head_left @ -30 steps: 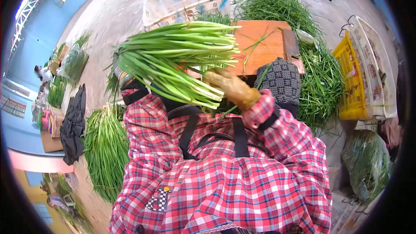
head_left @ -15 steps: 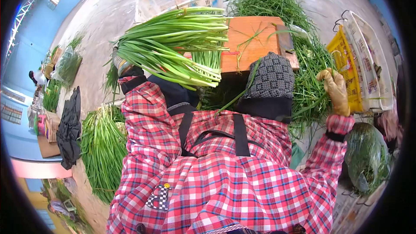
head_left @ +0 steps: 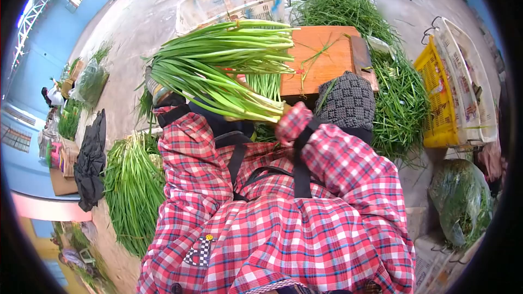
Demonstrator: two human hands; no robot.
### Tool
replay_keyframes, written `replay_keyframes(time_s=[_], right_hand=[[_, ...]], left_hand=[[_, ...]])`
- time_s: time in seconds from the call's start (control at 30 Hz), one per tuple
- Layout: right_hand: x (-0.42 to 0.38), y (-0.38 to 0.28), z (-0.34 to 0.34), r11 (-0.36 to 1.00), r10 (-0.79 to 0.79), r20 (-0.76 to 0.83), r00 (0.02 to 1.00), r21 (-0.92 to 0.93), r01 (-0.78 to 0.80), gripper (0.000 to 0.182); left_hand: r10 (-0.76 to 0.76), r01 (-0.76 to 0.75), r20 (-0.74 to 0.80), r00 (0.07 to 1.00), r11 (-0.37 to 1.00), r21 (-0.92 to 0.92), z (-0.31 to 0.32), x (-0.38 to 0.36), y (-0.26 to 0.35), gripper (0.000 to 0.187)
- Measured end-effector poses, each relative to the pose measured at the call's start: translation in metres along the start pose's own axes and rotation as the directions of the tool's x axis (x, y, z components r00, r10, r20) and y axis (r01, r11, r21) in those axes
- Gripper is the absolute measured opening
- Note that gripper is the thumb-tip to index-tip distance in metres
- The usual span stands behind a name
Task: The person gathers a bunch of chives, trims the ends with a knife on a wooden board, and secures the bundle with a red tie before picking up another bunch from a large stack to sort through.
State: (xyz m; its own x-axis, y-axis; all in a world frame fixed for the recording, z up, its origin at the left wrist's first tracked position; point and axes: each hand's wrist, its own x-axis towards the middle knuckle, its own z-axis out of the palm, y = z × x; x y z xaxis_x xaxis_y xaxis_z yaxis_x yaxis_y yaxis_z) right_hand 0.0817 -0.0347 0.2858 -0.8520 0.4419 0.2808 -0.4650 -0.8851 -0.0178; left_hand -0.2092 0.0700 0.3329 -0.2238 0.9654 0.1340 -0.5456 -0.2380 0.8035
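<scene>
A large bunch of long green stalks [head_left: 218, 65] lies across the front of my body, its pale ends pointing right toward a brown wooden board [head_left: 321, 54]. My left hand [head_left: 159, 91], in a glove, is closed around the leafy left end of the bunch. At the pale ends of the lower stalks is my right hand [head_left: 286, 110], mostly hidden behind its sleeve cuff and the stalks; its fingers cannot be made out. More stalks [head_left: 265, 84] show beneath the bunch, beside the board.
A white crate [head_left: 190, 8] stands ahead. Loose greens [head_left: 395, 98] are heaped right of the board, near a yellow crate [head_left: 436, 98] and a filled plastic bag [head_left: 460, 198]. Another pile of stalks [head_left: 131, 190] lies at left, beside black cloth [head_left: 90, 158].
My right hand has moved left from the loose greens near the yellow crate to the pale ends of the bunch. My left hand still holds the bunch.
</scene>
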Motion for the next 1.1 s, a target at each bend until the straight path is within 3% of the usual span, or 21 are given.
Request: replay_keyframes(time_s=[0.03,0.13,0.2,0.27,0.3,0.33,0.37,0.4,0.43,0.53,0.57,0.6,0.63,0.67,0.7,0.73,0.77,0.83,0.9,1.03,1.1], right_hand=[[-0.001,0.012,0.032,0.951,-0.185,0.030,0.982,-0.246,0.186,0.050],[0.006,0.027,0.042,0.907,-0.269,0.096,0.958,-0.309,0.285,0.046],[0.005,0.039,0.040,0.864,-0.310,0.101,0.945,-0.384,0.324,0.043],[-0.007,0.047,0.032,0.754,-0.338,0.086,0.937,-0.571,0.325,0.041],[-0.019,0.050,0.028,0.610,-0.355,0.085,0.931,-0.734,0.300,0.041],[-0.032,0.049,0.022,0.162,-0.347,0.137,0.928,-0.966,0.203,0.035],[-0.054,0.044,0.016,-0.329,-0.316,0.177,0.932,-0.942,0.067,0.030],[-0.074,0.045,0.066,-0.521,-0.357,-0.160,0.920,-0.783,-0.338,0.027],[-0.096,0.046,0.124,-0.641,-0.465,-0.440,0.768,-0.431,-0.635,0.027],[-0.186,0.032,0.141,-0.500,-0.703,-0.187,0.687,-0.557,-0.663,0.023],[-0.218,0.016,0.150,-0.567,-0.726,-0.136,0.674,-0.436,-0.699,0.023],[-0.248,0.006,0.160,-0.423,-0.845,-0.146,0.515,-0.409,-0.809,0.020],[-0.277,-0.007,0.165,-0.433,-0.878,0.008,0.478,-0.436,-0.789,0.016],[-0.328,-0.025,0.146,-0.351,-0.931,0.062,0.360,-0.431,-0.831,0.022],[-0.335,-0.021,0.169,-0.332,-0.938,0.055,0.342,0.141,-0.933,0.043],[-0.336,-0.021,0.172,-0.231,-0.959,0.082,0.271,0.326,-0.917,0.048],[-0.332,-0.023,0.176,-0.121,-0.971,0.123,0.206,0.494,-0.861,0.054],[-0.295,-0.043,0.179,-0.551,-0.796,0.281,0.537,0.031,-0.834,0.051],[-0.213,-0.027,0.185,-0.733,-0.680,0.339,0.650,-0.330,-0.595,0.046],[-0.104,-0.007,0.154,-0.913,-0.371,0.338,0.865,-0.300,-0.275,0.037],[-0.074,-0.007,0.134,-0.975,-0.217,0.454,0.864,-0.063,-0.212,0.042]], left_hand=[[-0.004,0.005,0.019,1.000,0.998,-0.062,0.004,-0.005,0.002,0.059],[-0.004,0.036,0.122,0.992,0.964,-0.262,0.014,-0.020,0.003,0.058],[0.013,0.137,0.332,0.943,0.895,-0.425,0.020,-0.033,0.002,0.057],[0.026,0.340,0.605,0.796,0.808,-0.482,0.022,-0.043,0.006,0.057],[0.018,0.336,0.606,0.795,0.819,-0.466,0.023,-0.046,0.010,0.056],[-0.010,0.186,0.382,0.924,0.885,-0.427,0.023,-0.047,0.011,0.051],[-0.011,0.054,0.127,0.992,0.938,-0.342,0.023,-0.050,0.012,0.047],[0.004,0.016,0.058,0.998,0.941,-0.339,0.029,-0.052,0.015,0.046],[0.028,0.008,0.086,0.996,0.921,-0.390,0.032,-0.052,0.018,0.045],[0.099,0.018,0.194,0.976,0.850,-0.527,0.041,-0.055,0.024,0.043],[0.117,0.045,0.242,0.963,0.818,-0.573,0.045,-0.056,0.024,0.042],[0.127,0.085,0.293,0.948,0.783,-0.616,0.047,-0.056,0.024,0.041],[0.137,0.129,0.341,0.930,0.747,-0.652,0.050,-0.057,0.024,0.040],[0.143,0.179,0.386,0.911,0.707,-0.684,0.052,-0.056,0.024,0.039],[0.148,0.159,0.364,0.920,0.706,-0.690,0.053,-0.056,0.025,0.039],[0.210,-0.136,0.109,0.972,0.873,-0.468,0.073,-0.067,0.028,0.036],[0.200,-0.169,0.034,0.979,0.898,-0.406,0.077,-0.068,0.030,0.036],[0.171,-0.129,0.060,0.983,0.892,-0.434,0.078,-0.069,0.032,0.036],[0.133,-0.066,0.116,0.984,0.886,-0.458,0.081,-0.072,0.030,0.036],[0.067,0.037,0.206,0.976,0.885,-0.465,0.092,-0.076,0.023,0.035],[0.052,0.062,0.232,0.971,0.886,-0.459,0.096,-0.079,0.022,0.035]])
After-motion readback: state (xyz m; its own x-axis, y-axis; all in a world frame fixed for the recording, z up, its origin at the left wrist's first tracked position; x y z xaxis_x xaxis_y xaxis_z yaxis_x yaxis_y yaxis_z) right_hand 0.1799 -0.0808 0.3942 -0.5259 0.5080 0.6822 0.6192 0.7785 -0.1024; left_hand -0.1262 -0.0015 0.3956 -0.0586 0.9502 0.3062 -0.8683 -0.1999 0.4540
